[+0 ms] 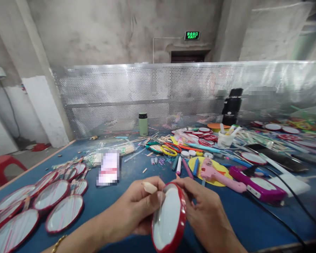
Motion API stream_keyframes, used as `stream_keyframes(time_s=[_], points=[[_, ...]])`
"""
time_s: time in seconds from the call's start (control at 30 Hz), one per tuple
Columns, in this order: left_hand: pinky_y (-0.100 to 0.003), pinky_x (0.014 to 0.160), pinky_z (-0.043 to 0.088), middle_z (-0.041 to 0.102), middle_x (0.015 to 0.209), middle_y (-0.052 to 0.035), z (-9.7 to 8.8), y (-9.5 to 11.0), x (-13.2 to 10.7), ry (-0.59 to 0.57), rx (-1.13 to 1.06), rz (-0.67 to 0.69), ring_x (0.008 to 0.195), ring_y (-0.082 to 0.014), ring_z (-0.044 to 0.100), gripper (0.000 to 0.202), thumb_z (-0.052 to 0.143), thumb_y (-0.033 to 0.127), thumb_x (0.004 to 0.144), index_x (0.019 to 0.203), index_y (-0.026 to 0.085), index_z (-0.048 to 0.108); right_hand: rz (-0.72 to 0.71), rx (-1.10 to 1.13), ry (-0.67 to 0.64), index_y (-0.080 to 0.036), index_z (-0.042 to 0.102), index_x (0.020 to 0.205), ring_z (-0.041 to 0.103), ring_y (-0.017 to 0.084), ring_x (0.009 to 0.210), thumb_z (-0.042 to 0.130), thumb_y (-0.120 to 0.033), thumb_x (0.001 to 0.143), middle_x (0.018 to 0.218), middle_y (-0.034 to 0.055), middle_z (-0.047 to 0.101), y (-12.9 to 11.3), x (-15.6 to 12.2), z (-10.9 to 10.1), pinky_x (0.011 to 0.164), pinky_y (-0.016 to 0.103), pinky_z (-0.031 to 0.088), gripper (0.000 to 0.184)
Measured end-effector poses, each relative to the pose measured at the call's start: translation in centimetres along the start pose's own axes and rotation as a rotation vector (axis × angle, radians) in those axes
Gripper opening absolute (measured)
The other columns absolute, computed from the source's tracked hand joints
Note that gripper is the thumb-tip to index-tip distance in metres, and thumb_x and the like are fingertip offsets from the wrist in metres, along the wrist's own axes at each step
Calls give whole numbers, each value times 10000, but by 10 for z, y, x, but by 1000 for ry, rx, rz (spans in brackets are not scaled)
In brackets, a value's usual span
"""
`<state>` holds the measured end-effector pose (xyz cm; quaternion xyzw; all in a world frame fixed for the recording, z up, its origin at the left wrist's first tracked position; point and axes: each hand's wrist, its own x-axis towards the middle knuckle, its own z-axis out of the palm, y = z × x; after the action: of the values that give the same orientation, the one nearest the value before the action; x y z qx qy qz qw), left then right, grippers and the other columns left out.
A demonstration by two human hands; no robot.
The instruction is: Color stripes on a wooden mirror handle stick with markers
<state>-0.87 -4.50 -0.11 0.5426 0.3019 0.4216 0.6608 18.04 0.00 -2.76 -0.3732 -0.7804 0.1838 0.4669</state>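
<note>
A red-rimmed jar lid point(169, 217), pale white inside, is tilted on edge between my hands. My left hand point(138, 205) pinches its near-left rim with thumb and fingers; a cream-coloured cover point(149, 187) sits on one finger. A thin clear strand runs by the left thumb. My right hand point(206, 207) is closed around the lid's far-right side, its fingertips partly hidden. A small orange tip shows just above the lid, and what it belongs to is hard to make out. Several similar lids point(64, 213) lie on the table to the left, some with sticks attached.
Right of my hands lie a pink glue gun point(221, 177), a purple device point(260, 186) and black cables point(275, 221). Markers, yellow-handled scissors point(170, 150), a white cup point(225, 138) and a phone point(276, 156) lie farther back. A green tumbler point(143, 125) stands near the perforated metal screen point(116, 95).
</note>
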Motion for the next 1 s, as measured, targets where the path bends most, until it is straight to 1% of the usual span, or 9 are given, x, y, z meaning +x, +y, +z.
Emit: stream_keyframes(time_s=[0.1,0.27,0.43,0.53,0.6,0.67,0.8,0.9,1.0], points=[[-138,393,261,422,605,71,3,9,-3,2,168,-15,441,-39,310,439,617,622,855,867,188,549,127,208,-124,-214,726,859,658,157,709,494,-290,905,806,25,721,-4,-1,-10,625,221,510,248],[-140,366,252,408,574,79,8,16,-5,-16,277,-43,417,-38,297,514,577,697,827,843,186,527,79,436,-429,-195,687,690,627,171,804,534,-277,882,842,41,662,-11,-4,-18,688,255,522,258],[-132,367,262,440,598,68,7,16,-4,11,212,32,421,-30,311,477,633,651,822,836,180,558,108,821,-315,-184,525,427,581,147,681,623,-185,751,607,18,557,-10,-7,-20,714,276,506,339],[-125,373,246,457,599,59,5,14,-2,43,154,76,435,-32,323,473,651,637,819,854,173,566,133,1057,-387,-182,457,371,569,145,572,701,-280,730,489,6,478,-11,-11,-20,612,268,495,446],[-122,374,234,456,580,65,4,13,0,58,129,91,429,-32,308,478,643,642,824,877,176,551,149,1054,-466,-206,630,479,605,153,573,697,-394,790,531,15,549,-13,-15,-21,612,277,506,370],[-134,360,238,472,563,64,4,11,2,75,168,84,396,-37,322,464,595,645,855,882,188,526,126,914,-551,-243,787,724,666,171,653,648,-481,861,646,41,658,-14,-19,-23,648,273,516,308],[-181,353,238,472,523,62,-1,6,6,209,440,110,353,-74,347,398,408,586,967,865,209,488,100,741,-624,-342,792,1000,707,148,654,634,-455,903,805,58,755,-5,-22,-39,588,210,522,217],[-216,445,264,502,591,37,-9,1,8,364,763,195,461,-113,394,257,384,406,1012,876,217,493,268,739,-491,-365,718,1167,676,110,567,643,-373,911,967,58,737,6,-17,-59,518,212,555,267],[-258,554,293,594,694,-15,-14,-5,7,376,1079,221,603,-167,498,120,400,210,983,916,218,499,220,627,-280,-343,694,1207,673,156,705,765,-379,806,936,50,681,7,-3,-71,527,258,604,408]])
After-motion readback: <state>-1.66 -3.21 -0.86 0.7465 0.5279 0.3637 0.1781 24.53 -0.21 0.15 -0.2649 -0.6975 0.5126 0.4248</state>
